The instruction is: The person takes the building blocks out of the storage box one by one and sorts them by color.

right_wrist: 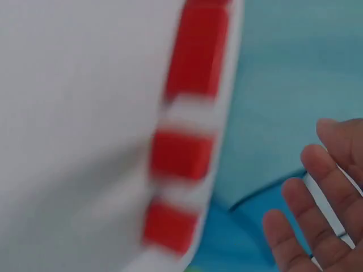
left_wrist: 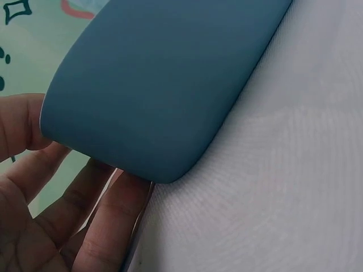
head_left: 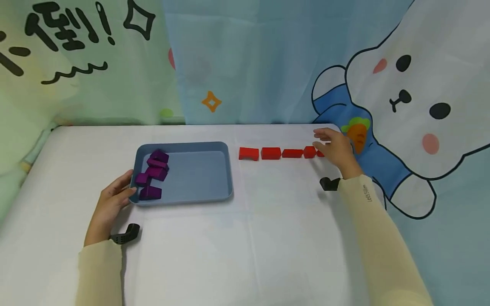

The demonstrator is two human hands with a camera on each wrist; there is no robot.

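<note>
My left hand (head_left: 113, 197) holds the blue-grey tray (head_left: 199, 197) at its left end. The thumb bends over the rim in the left wrist view, while the other fingers lie along the tray's outer wall (left_wrist: 164, 96). Several purple blocks (head_left: 156, 172) are bunched inside the tray's left part. To the right of the tray, several red blocks (head_left: 271, 153) of differing shapes form a row on the table. Over the right end of that row hovers my right hand (head_left: 334, 148), fingers spread loosely and holding nothing. It partly covers the last red block (head_left: 320, 154).
A white cloth covers the table (head_left: 214, 255). Behind it and at the right hangs a printed curtain (head_left: 249, 59) with a cartoon rabbit. Black wrist cameras (head_left: 126, 234) are strapped to both wrists. The red row lies near the table's far edge.
</note>
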